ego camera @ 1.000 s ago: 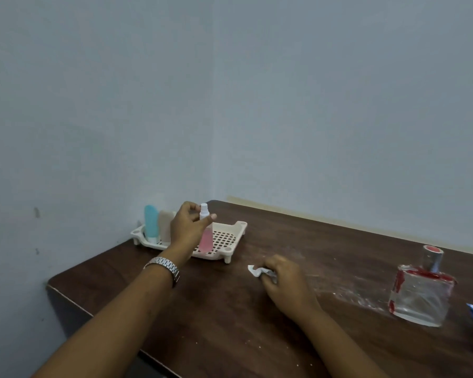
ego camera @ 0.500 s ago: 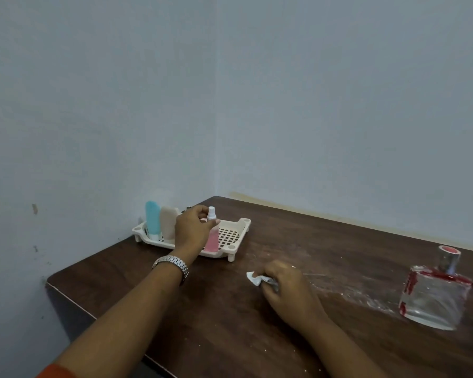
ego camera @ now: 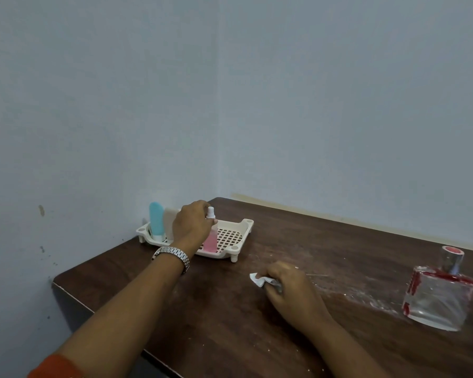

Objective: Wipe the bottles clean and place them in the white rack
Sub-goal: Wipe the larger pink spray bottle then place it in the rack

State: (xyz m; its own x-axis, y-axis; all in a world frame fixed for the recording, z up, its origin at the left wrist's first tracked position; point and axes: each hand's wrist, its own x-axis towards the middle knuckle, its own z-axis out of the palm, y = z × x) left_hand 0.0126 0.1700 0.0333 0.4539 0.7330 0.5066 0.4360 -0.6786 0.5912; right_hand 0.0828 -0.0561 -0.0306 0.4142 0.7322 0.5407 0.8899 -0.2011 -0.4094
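The little pink spray bottle (ego camera: 210, 240) is standing upright in the white rack (ego camera: 239, 231) at the far left corner of the tabletop (ego camera: 230, 323), with a blue bottle (ego camera: 156, 221) and a white bottle (ego camera: 169, 218) at its left end, and the left hand (ego camera: 193, 227) has its fingers curled round the pink one's top half. The right hand (ego camera: 294, 291) rests on the tabletop well apart from the rack, clenched on a crumpled white wipe (ego camera: 258, 279). A clear glass bottle (ego camera: 437, 298) with red trim sits near the right edge, away from both hands.
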